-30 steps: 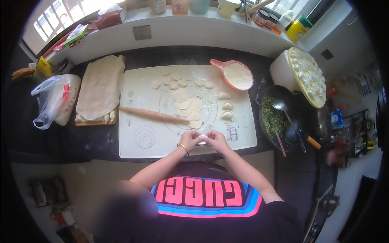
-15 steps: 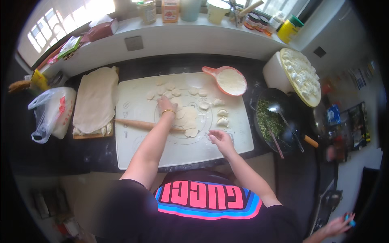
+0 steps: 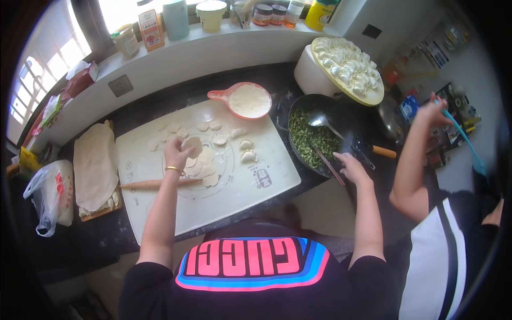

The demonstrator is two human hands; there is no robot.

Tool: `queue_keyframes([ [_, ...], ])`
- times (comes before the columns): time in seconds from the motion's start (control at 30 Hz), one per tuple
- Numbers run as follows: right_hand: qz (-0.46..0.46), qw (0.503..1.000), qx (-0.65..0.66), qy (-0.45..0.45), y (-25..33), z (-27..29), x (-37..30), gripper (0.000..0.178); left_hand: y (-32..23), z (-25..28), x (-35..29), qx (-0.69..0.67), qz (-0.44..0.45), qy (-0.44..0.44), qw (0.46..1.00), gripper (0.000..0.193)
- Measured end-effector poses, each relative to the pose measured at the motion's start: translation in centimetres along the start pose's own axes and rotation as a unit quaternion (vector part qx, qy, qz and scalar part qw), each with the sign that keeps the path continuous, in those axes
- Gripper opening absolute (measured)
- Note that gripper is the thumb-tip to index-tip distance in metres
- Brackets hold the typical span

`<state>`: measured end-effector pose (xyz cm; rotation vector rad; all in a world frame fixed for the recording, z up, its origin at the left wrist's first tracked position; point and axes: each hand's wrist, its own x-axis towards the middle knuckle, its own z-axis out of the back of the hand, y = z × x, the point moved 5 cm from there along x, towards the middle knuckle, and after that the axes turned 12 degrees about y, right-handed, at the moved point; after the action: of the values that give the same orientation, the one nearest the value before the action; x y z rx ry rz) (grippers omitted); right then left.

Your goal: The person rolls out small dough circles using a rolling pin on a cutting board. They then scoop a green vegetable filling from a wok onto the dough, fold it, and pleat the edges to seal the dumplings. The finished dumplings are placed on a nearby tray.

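Observation:
My left hand is over the white pastry mat and holds a round dough wrapper lifted off a pile of wrappers. A wooden rolling pin lies on the mat beneath my left wrist. My right hand is stretched out to the right, fingers apart, at the rim of a black pan of chopped green filling. Chopsticks rest on that rim right beside my fingers. A metal spoon lies in the filling.
Small dough pieces and a pink scoop of flour lie on the mat's far side. A round tray of finished dumplings stands behind the pan. A rolled dough sheet lies on a board at left. Another person's arm is raised at right.
My hands have parted from the mat's front edge. The left went up to the wrapper pile and picked one up; the right swung out to the pan. Another person has come in at right.

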<state>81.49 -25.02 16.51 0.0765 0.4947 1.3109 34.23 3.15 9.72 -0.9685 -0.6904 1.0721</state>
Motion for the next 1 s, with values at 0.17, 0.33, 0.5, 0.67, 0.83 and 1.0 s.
queue_keyframes([
  [0.17,-0.210,0.871,0.426,0.125,0.3,0.0,0.7,0.052,-4.0,-5.1,-3.5,-0.353,0.012,0.063,0.933,0.022],
  [0.33,-0.003,0.924,0.366,0.111,-1.9,-0.3,3.0,0.027,-7.1,-9.8,-5.8,-0.583,0.055,0.115,0.802,0.034],
  [0.5,0.185,0.949,0.211,-0.146,-2.8,3.7,2.5,0.012,-9.1,-13.1,-7.1,-0.637,0.075,0.163,0.750,0.034],
  [0.67,0.090,0.855,0.481,-0.173,-7.9,2.9,2.7,0.018,-12.1,-16.0,-6.5,-0.661,0.063,0.242,0.707,0.039],
  [0.83,0.007,0.820,0.527,-0.224,-10.9,3.8,1.6,0.016,-15.2,-18.7,-6.2,-0.672,0.051,0.302,0.674,0.043],
  [1.0,-0.027,0.756,0.574,-0.314,-13.5,6.3,-1.7,0.015,-15.9,-20.7,-5.9,-0.656,0.069,0.305,0.687,0.042],
])
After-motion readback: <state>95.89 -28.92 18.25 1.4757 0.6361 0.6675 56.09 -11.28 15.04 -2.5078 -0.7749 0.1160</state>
